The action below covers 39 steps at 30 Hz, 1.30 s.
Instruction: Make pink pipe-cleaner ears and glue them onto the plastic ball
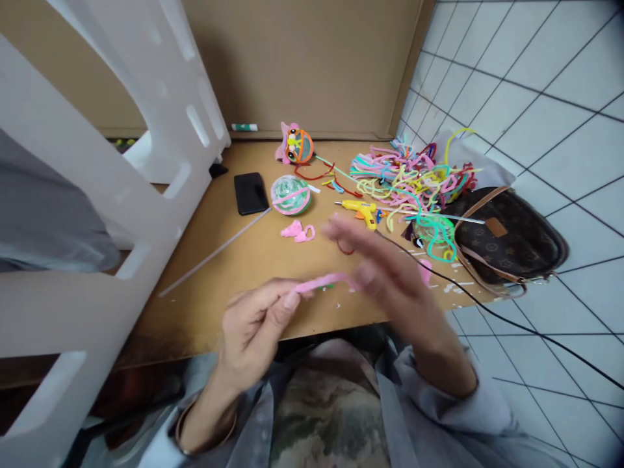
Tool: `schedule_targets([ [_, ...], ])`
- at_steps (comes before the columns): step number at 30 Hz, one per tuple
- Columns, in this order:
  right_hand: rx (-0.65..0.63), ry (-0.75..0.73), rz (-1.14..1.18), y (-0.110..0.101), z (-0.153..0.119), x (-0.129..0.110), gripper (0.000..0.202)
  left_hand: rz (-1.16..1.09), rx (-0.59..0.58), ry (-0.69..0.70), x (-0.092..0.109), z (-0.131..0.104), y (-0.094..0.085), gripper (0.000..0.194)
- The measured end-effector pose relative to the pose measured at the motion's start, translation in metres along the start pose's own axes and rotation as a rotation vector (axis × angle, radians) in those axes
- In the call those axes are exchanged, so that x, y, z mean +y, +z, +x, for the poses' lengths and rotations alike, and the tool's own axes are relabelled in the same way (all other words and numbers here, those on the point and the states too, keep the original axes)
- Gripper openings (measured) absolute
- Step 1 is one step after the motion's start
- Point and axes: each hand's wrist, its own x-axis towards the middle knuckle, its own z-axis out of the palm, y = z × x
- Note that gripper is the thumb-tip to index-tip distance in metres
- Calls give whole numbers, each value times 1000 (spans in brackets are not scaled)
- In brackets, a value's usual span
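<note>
Between thumb and fingers, my left hand (258, 322) pinches one end of a pink fuzzy strip (324, 282) above the table's front part. The strip's other end reaches my right hand (390, 273), which is blurred, its fingers stretched out; whether it touches the strip is unclear. Just beyond the hands lies a small curled pink piece (297, 231). Behind that sits a round clear-and-green ball with a pink band (291, 195). A yellow glue gun (359, 212) rests to the right of the ball.
On the wooden table (195, 312) are a black flat case (250, 193), a long glue stick (214, 252), an orange-rimmed figure (298, 145) and a heap of coloured fuzzy stems (414, 172). A brown handbag (521, 234) stands right, with a black cable (487, 316) nearby. A white panel (160, 130) borders the left.
</note>
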Motion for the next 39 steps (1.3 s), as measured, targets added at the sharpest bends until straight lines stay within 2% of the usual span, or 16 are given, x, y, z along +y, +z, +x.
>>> schedule_targets([
  [1, -166, 57, -27, 8, -6, -5, 33, 36, -79, 17, 3, 1, -4, 16],
  [2, -239, 94, -36, 15, -10, -7, 31, 68, -125, 31, 6, 2, -7, 16],
  [3, -248, 117, -49, 20, -14, -5, 27, 92, -143, 42, 8, 4, -8, 16],
  [5, -224, 157, -52, 24, -17, 4, 28, 138, -94, -1, 7, 8, -8, 12],
  [7, -191, 236, 10, 25, -19, 17, 34, 135, 21, -113, -3, 10, -3, 14],
  [11, -68, 419, 269, 23, -23, 40, 38, -154, 192, -347, -34, 8, 15, 31],
  [13, 17, 444, 334, 23, -26, 48, 38, -249, 155, -440, -44, 5, 24, 38],
  [16, 90, 416, 320, 25, -28, 55, 34, -314, 44, -495, -48, -1, 32, 44],
  [19, 102, 322, 243, 27, -29, 61, 28, -360, -7, -543, -45, 0, 35, 51],
  [22, 101, 196, 96, 29, -28, 69, 23, -422, 1, -565, -45, 6, 37, 54],
  [27, 111, 39, -227, 32, -29, 87, 26, -516, 70, -512, -49, 21, 39, 44],
  [29, 88, 2, -332, 32, -29, 91, 27, -555, 60, -521, -51, 26, 41, 43],
  [34, 59, -39, -490, 30, -27, 95, 29, -516, 0, -483, -59, 30, 50, 38],
  [37, 36, -19, -503, 26, -24, 98, 31, -509, 48, -467, -67, 34, 55, 30],
  [39, 26, 11, -475, 23, -20, 99, 32, -587, 88, -499, -72, 39, 57, 24],
])
